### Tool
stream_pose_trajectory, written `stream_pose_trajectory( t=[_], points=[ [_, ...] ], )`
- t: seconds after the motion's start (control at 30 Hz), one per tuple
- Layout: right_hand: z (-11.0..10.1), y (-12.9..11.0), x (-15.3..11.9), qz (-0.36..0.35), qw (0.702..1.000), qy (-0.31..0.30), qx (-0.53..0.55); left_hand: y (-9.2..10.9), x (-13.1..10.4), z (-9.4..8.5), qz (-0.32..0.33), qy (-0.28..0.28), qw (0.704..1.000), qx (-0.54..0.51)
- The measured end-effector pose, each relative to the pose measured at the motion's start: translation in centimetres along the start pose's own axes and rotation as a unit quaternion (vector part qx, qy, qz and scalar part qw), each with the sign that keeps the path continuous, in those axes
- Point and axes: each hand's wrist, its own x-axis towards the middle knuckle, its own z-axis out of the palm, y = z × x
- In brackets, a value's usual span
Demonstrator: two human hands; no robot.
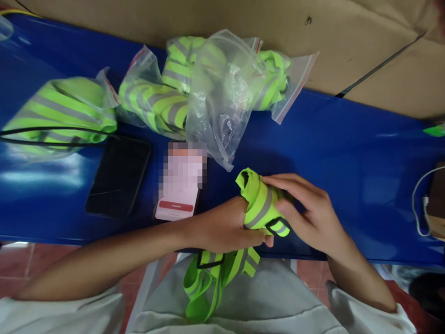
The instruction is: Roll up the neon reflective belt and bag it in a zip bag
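A reflective strap (259,204), neon yellow-green with grey stripes, is wound into a roll above the front edge of the blue table. My left hand (225,225) is closed round the roll from the left, its thumb along the lower side. On the roll's right side rest the fingers and thumb of my right hand (306,213), curved about it. A black buckle (278,226) shows on the roll's lower end. Loose strap tails (208,287) with another black buckle (210,260) hang below my left hand, in front of my lap.
Several clear zip bags (225,97) holding rolled reflective straps lie along the back of the blue table (333,153). A dark phone (120,178) and a lit phone (179,185) lie left of the roll. Cardboard (365,41) stands behind. A white cable (417,204) is at right.
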Motion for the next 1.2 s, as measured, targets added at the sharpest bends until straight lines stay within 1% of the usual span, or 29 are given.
stream_pose_trajectory(
  t=[0.03,0.07,0.1,0.17,0.23,0.3,0.37,0.43,0.47,0.5,0.57,0.67,0.73,0.8,0.83,0.9,1.03,1.1,1.2],
  points=[
    [0.1,-0.2,-0.1,-0.013,0.999,-0.040,-0.005,0.0,0.0,-0.1,0.006,0.000,1.000,0.000],
    [0.2,-0.4,-0.2,-0.015,0.998,-0.065,-0.014,-0.1,0.0,-0.1,0.011,-0.005,1.000,-0.003],
    [0.4,-0.7,-0.3,-0.009,0.997,-0.073,-0.024,-0.2,0.1,-0.2,0.016,-0.013,1.000,-0.010],
    [0.9,-1.0,-0.3,0.019,0.998,-0.059,-0.031,-0.4,0.2,-0.2,0.014,-0.040,0.998,-0.036],
    [1.3,-1.2,-0.1,0.040,0.999,-0.036,-0.009,-0.6,0.4,-0.2,-0.006,-0.062,0.994,-0.085],
    [1.5,-1.1,0.0,0.044,0.999,-0.019,0.015,-0.7,0.5,0.1,-0.041,-0.055,0.984,-0.166],
    [1.5,-1.0,0.2,0.040,0.999,-0.008,0.024,-0.7,0.5,0.4,-0.090,-0.042,0.963,-0.251],
    [1.5,-0.9,0.2,0.041,0.999,-0.004,0.028,-0.6,0.5,0.8,-0.129,-0.034,0.944,-0.301],
    [1.5,-0.9,0.2,0.043,0.999,-0.002,0.029,-0.6,0.4,1.0,-0.140,-0.029,0.941,-0.305],
    [1.4,-0.9,0.2,0.045,0.999,0.001,0.029,-0.5,0.3,1.2,-0.145,-0.023,0.943,-0.299],
    [1.2,-1.0,0.2,0.050,0.998,-0.004,0.027,-0.3,0.1,1.4,-0.129,-0.003,0.957,-0.260],
    [0.9,-1.1,0.1,0.044,0.998,-0.047,0.021,0.0,-0.2,1.3,-0.062,0.027,0.988,-0.137],
    [0.8,-1.0,0.0,0.043,0.996,-0.070,0.020,0.4,-0.3,1.0,-0.025,0.018,0.998,-0.058],
    [0.8,-1.0,-0.1,0.050,0.996,-0.070,0.024,0.6,-0.3,0.6,-0.021,-0.011,0.999,-0.029],
    [0.9,-1.0,-0.1,0.054,0.996,-0.061,0.025,0.6,-0.3,0.4,-0.029,-0.025,0.999,-0.038],
    [1.0,-1.1,-0.2,0.048,0.998,-0.028,0.018,0.5,-0.2,0.1,-0.061,-0.041,0.993,-0.095],
    [0.6,-1.5,-0.4,0.013,0.998,0.058,0.002,-0.1,0.3,0.1,-0.129,-0.032,0.960,-0.247],
    [0.2,-1.7,-0.4,0.025,0.996,0.085,0.014,-0.2,0.5,0.2,-0.133,-0.035,0.956,-0.259],
    [-0.2,-1.5,-0.3,0.096,0.985,0.120,0.073,-0.4,0.6,0.1,-0.124,-0.050,0.963,-0.233]
  ],
)
